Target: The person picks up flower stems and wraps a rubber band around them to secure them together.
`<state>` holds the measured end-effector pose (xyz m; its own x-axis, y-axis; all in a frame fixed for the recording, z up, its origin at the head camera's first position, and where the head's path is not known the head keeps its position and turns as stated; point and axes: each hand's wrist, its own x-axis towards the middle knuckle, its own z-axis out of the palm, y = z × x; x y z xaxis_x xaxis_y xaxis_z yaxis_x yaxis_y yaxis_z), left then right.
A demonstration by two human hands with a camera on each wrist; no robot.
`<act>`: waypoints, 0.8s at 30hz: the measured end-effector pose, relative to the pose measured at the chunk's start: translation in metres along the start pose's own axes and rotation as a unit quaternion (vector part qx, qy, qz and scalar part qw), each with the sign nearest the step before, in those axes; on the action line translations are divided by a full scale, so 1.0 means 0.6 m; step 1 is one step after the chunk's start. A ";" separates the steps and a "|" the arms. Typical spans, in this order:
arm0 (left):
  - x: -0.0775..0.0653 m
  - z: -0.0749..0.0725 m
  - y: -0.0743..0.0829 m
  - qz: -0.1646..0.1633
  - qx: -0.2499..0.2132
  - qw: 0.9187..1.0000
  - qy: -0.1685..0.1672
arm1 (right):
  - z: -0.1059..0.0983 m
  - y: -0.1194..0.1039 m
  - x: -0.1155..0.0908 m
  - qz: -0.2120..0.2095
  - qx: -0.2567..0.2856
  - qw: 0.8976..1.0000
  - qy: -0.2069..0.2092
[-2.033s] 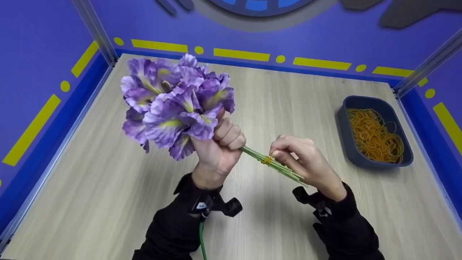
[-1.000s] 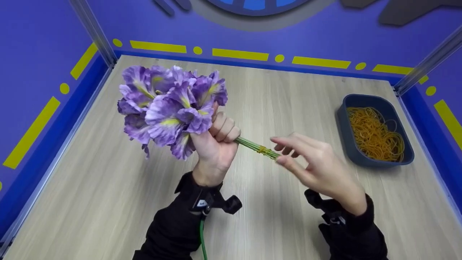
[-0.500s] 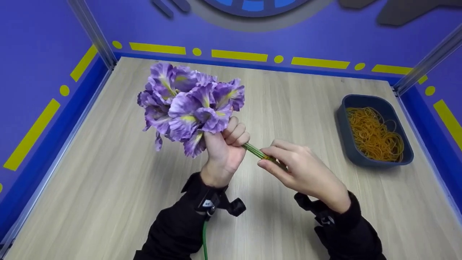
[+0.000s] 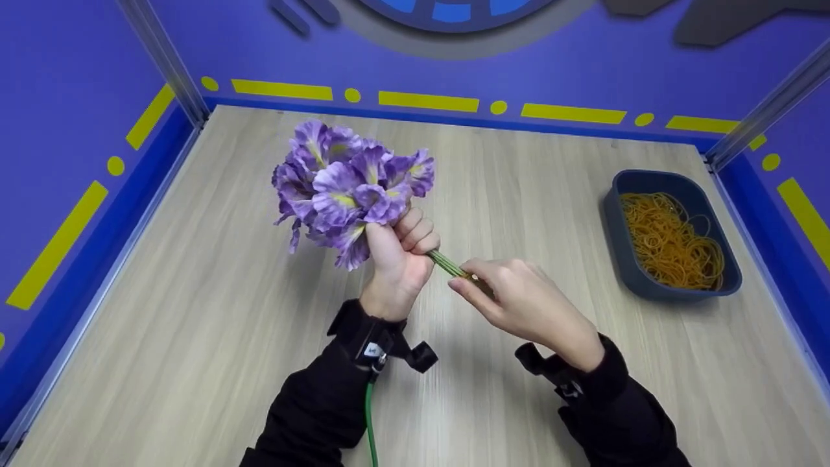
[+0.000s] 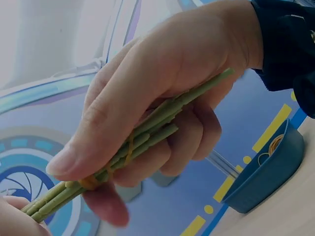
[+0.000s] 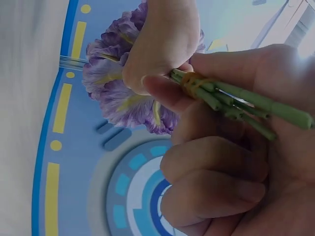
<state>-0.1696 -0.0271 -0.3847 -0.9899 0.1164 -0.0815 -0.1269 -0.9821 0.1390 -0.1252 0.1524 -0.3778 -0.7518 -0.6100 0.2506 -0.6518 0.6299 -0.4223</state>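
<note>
My left hand (image 4: 403, 266) grips a bunch of purple artificial flowers (image 4: 350, 185) just below the blooms, which face up and to the left. Green stems (image 4: 446, 263) run out of that fist toward the lower right. There my right hand (image 4: 528, 298) pinches them between thumb and forefinger, its other fingers curled below. A yellow-orange rubber band (image 6: 194, 84) is wound several times around the stems, right at those fingertips. Past the band, the cut stem ends (image 5: 170, 130) lie unevenly under the right palm; in the head view this hand hides them.
A dark blue-grey plastic box (image 4: 613, 240) with a heap of loose rubber bands (image 4: 671, 240) stands at the right of the wood-grain table (image 4: 181, 311). Blue panels (image 4: 421, 71) enclose the back and sides. From the left wrist hangs a green cable (image 4: 369, 421).
My right hand let go near the band, drew back with its fingers spread, then came in again and pinched the stems at the band. The bouquet, still in my left hand, has shifted right.
</note>
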 end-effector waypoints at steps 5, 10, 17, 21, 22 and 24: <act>0.011 -0.009 -0.001 -0.010 0.009 1.000 0.025 | 0.013 0.003 0.002 0.033 -0.035 0.998 -0.043; 0.016 -0.014 0.000 -0.015 0.016 0.999 0.036 | 0.022 0.004 0.003 0.058 -0.038 0.995 -0.074; 0.024 -0.019 0.001 -0.026 0.012 0.998 0.053 | 0.031 0.007 0.005 0.053 -0.039 0.996 -0.065; 0.028 -0.022 0.003 -0.029 0.015 0.998 0.060 | 0.037 0.009 0.006 0.052 -0.036 0.996 -0.062; 0.028 -0.023 0.004 -0.030 0.016 0.998 0.060 | 0.039 0.009 0.007 0.051 -0.035 0.996 -0.062; 0.030 -0.024 0.005 -0.034 0.017 0.998 0.057 | 0.041 0.010 0.008 0.052 -0.034 0.996 -0.064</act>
<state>-0.1868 -0.0302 -0.4001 -0.9653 0.1630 -0.2038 -0.1976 -0.9667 0.1628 -0.1304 0.1417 -0.4004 -0.8001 -0.5926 0.0935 -0.5788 0.7216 -0.3798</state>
